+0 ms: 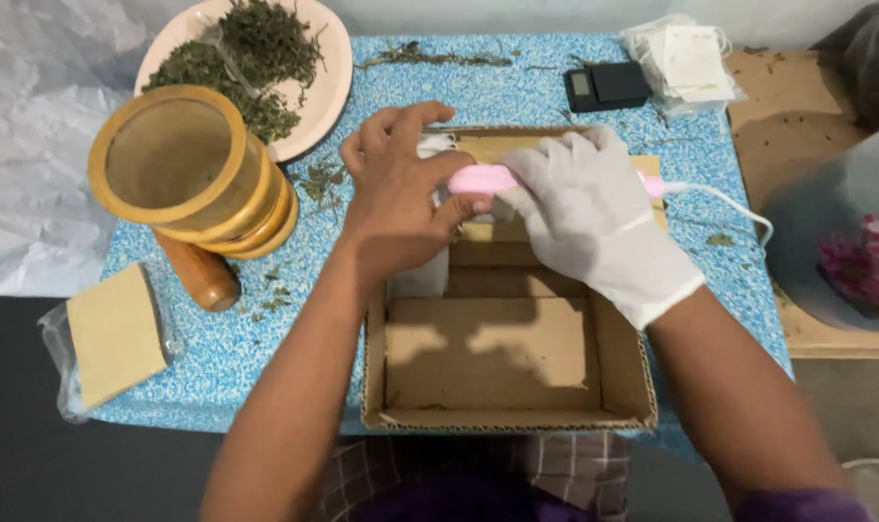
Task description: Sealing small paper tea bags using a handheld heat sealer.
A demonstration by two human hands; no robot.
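Over the far end of an open cardboard box [623,372], both hands meet on a pink corded handheld tool [485,178]. My bare left hand [396,188] pinches the tool's left end together with a small white sachet [426,274] that hangs down into the box. My right hand [594,217], in a white glove, wraps the tool's body from the right. A white cord [724,198] runs off from the tool to the right. The box's near half is bare inside.
A wooden mortar [183,169] and pestle [202,275] stand at left, behind them a plate [328,87] of dried green herbs. A small black scale [605,85] and stacked white sachets [686,58] lie at the back right. Bagged tan sheets [111,333] rest at the front left.
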